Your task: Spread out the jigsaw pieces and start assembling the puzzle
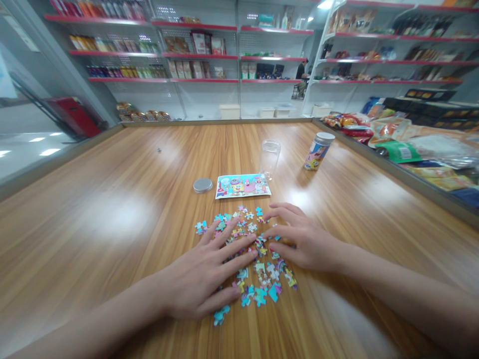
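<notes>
1. Cartoon figures printed on the picture card and on the printed tin at upper centre-right, lettering too small to read; labels on the shelves along the top and on the snack packets at the right edge blurred beyond reading
2. Loose puzzle pieces scattered on the wooden table just below the centre of the frame, directly below the picture card; scatter stretched from upper left to lower right
3. Picture card lying flat, long axis left to right, right end tipped slightly upward in the frame
4. At lower centre, the left hand, palm down, fingers spread and released, pointing to the upper right, flat on the left part of the scatter, grasping nothing
5. Right of centre, the right hand, palm down, fingers spread and pointing left, resting on the right part of the scatter, gripping nothing
6. Round metal lid flat just left of the picture card; clear jar upright and uncapped just above the card's right end; printed tin capped, well right of the jar
7. Hidden: pieces under both palms; forearms cut off at the bottom corners; prints on single pieces too small to make out
</notes>
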`<state>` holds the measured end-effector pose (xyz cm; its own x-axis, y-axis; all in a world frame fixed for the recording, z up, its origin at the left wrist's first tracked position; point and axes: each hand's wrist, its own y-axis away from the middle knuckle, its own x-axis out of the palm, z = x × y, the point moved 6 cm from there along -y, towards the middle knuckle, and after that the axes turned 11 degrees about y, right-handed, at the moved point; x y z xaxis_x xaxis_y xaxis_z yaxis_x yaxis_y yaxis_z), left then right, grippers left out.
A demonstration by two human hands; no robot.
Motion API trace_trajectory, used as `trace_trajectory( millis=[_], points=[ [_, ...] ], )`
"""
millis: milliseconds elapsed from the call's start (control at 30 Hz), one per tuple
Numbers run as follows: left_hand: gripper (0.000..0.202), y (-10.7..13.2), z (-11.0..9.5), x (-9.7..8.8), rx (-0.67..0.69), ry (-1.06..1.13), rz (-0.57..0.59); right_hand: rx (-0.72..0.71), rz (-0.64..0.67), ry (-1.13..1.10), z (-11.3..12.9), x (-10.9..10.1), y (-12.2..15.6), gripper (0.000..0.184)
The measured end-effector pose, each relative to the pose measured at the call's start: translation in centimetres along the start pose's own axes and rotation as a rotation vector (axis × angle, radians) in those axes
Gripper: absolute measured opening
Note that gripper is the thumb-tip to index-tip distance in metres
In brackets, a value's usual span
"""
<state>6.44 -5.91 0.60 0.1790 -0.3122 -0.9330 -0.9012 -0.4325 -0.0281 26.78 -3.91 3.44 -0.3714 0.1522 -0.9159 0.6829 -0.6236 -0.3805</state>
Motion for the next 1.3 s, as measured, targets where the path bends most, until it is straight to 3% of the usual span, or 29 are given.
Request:
trace_trajectory(
  millis=[167, 400, 600, 833, 1300],
  points=[
    [0.07, 0.0, -0.1, -0.2, 0.022, 0.002, -0.019, -0.028, 0.03, 0.056, 0.0, 0.4, 0.1, 0.03],
    [0.069, 0.0, 0.0, -0.2, 0.019, 0.002, -0.014, -0.012, 0.057, 0.091, -0.3, 0.6, 0.2, 0.033],
    [0.068, 0.2, 0.1, 0.3, 0.011, -0.039, 0.046, 0.033, 0.099, 0.103, -0.7, 1.0, 0.3, 0.043],
    [0.071, -0.1, 0.0, -0.1, -0.025, -0.005, 0.033, 0.034, 0.029, 0.093, -1.0, 0.5, 0.4, 0.019],
    [0.072, -0.4, 0.0, 0.0, -0.046, -0.015, 0.076, -0.034, 0.133, 0.099, 0.2, 0.9, 0.2, 0.027]
  ],
)
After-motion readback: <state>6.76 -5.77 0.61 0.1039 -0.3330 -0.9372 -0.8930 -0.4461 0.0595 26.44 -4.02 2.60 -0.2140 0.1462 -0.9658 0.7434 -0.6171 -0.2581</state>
